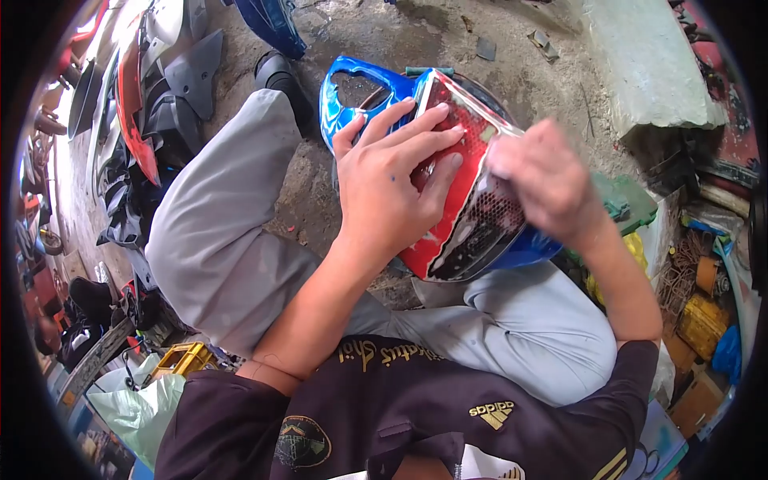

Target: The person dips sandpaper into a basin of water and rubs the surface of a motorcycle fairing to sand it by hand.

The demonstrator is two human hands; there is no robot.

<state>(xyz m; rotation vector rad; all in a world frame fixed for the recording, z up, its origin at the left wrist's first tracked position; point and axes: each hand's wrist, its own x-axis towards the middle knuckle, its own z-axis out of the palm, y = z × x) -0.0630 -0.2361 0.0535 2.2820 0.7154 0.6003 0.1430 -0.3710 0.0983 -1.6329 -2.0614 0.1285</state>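
Note:
A glossy blue plastic panel [379, 74], looking like a motorcycle fairing, lies in front of my lap. Across its middle runs a red and black area [456, 196] with a honeycomb pattern and a jagged pale line between the colours. My left hand [396, 180] rests on the red part with its fingers spread, pressing it from above. Against the panel's right edge, my right hand [548, 180] is curled closed and smeared by motion. Whatever its fingers pinch is hidden. Under the panel shows part of a dark round object [488, 92].
Dark and red plastic body parts [172, 120] are piled at the left. A pale block [648, 72] stands at the upper right. Wires [680, 268] and a yellow item [704, 320] lie at the right. A yellow crate [186, 360] sits at the lower left.

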